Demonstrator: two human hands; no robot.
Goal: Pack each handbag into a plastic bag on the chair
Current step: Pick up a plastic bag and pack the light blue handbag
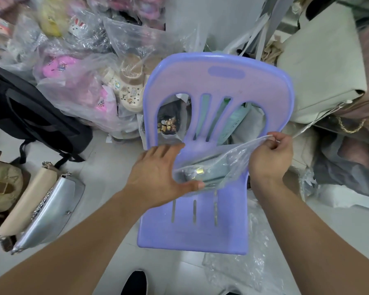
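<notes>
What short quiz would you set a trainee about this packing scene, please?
1. True or false: the right hand pinches the edge of the plastic bag.
2. The grey-green handbag inside that bag lies on: A) the floor, B) the seat of the chair, C) a black backpack.
3. Fill the gap: on the floor at the left, the beige handbag lies beside a ____ one with a chain.

Key: 1 true; 2 B; 3 silver, meaning the silver handbag.
</notes>
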